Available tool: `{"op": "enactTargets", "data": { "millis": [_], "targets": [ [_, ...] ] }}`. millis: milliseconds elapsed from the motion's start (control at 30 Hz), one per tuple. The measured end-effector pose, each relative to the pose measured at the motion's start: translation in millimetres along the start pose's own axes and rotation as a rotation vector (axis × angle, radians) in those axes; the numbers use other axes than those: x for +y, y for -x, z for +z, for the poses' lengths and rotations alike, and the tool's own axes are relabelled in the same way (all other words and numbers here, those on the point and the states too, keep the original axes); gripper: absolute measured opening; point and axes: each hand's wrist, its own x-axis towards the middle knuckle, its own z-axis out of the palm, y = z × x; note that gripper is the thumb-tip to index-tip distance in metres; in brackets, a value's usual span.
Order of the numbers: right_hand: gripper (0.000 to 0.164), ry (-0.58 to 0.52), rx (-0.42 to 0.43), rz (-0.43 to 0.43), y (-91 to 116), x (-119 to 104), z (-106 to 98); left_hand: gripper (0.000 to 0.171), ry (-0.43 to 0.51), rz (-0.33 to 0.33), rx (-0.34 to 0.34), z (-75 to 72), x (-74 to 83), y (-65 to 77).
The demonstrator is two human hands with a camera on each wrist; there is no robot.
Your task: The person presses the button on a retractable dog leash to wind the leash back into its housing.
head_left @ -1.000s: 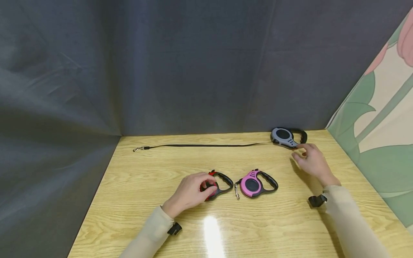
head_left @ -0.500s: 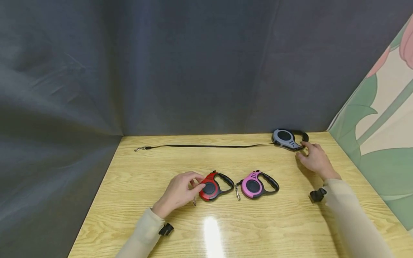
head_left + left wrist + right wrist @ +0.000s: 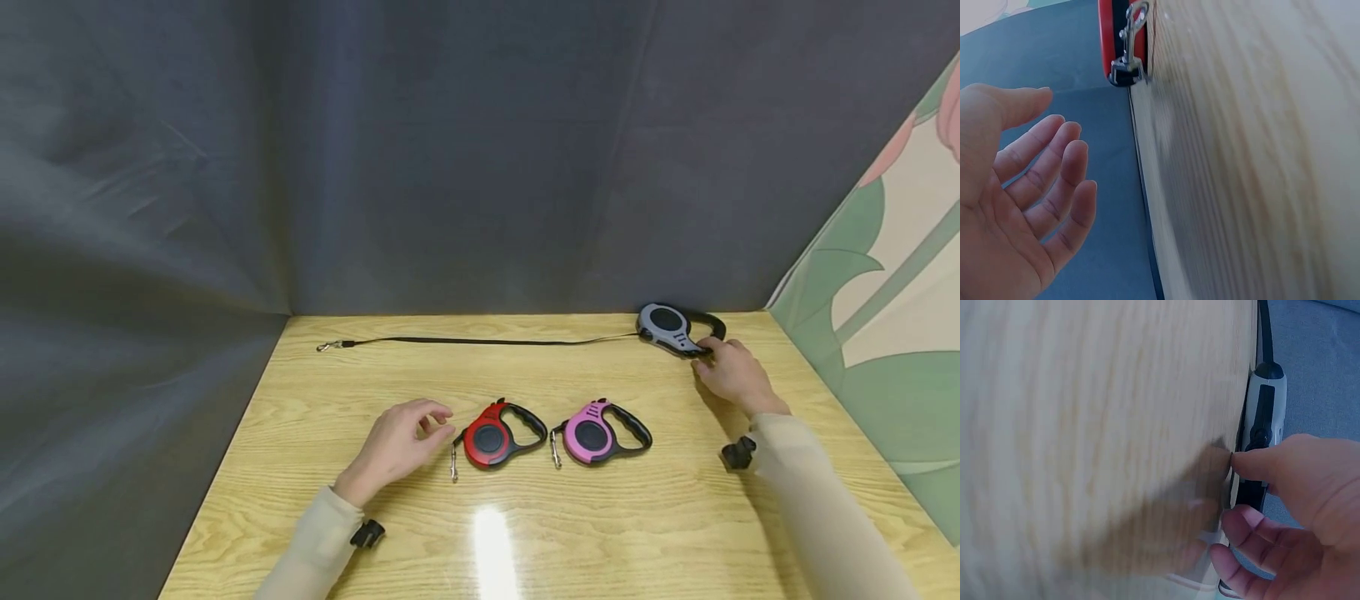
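At the back right, my right hand (image 3: pixel 735 377) holds the lower handle end of a grey retractable dog leash (image 3: pixel 665 325). In the right wrist view the thumb (image 3: pixel 1260 464) lies against the leash's side and the other fingers curl by the black handle, part of which they hide. A red retractable leash (image 3: pixel 489 437) lies at mid-table, its metal clip (image 3: pixel 453 463) pointing toward the front. Just left of it, apart from it, my left hand (image 3: pixel 397 442) hovers with loosely bent fingers and nothing in them. A pink retractable leash (image 3: pixel 588 433) lies right of the red one.
The grey leash's black strap (image 3: pixel 480 341) stretches left along the back of the wooden table (image 3: pixel 300 467), ending in a metal clip (image 3: pixel 330 345). A dark cloth (image 3: pixel 450 167) hangs behind and at left. Flowered fabric (image 3: pixel 885 333) borders the right side.
My left hand has drawn back leftward from the red leash, uncovering its body and clip. My right hand has closed on the grey leash's handle, which has turned slightly toward the front right.
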Motion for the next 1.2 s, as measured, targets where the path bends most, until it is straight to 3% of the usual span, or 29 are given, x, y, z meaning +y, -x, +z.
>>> {"op": "enactTargets", "data": {
  "millis": [500, 833, 1000, 1200],
  "targets": [
    [0.023, 0.031, 0.16, -0.112, 4, -13, 5, 0.023, -0.022, 0.003, 0.034, -2.7, -7.9, -1.0],
    [0.02, 0.077, 0.308, -0.27, 9, -13, 10, 0.021, -0.042, 0.004, 0.067, -4.8, -14.5, -3.4],
    [0.022, 0.043, 0.297, -0.309, 10, -15, 8, 0.022, -0.036, 0.004, 0.069, -8.9, -16.4, -4.9],
    [0.032, -0.097, 0.236, -0.24, 14, -19, 5, 0.024, -0.037, -0.024, 0.066, -14.4, -18.2, -4.8]
  ]
}}
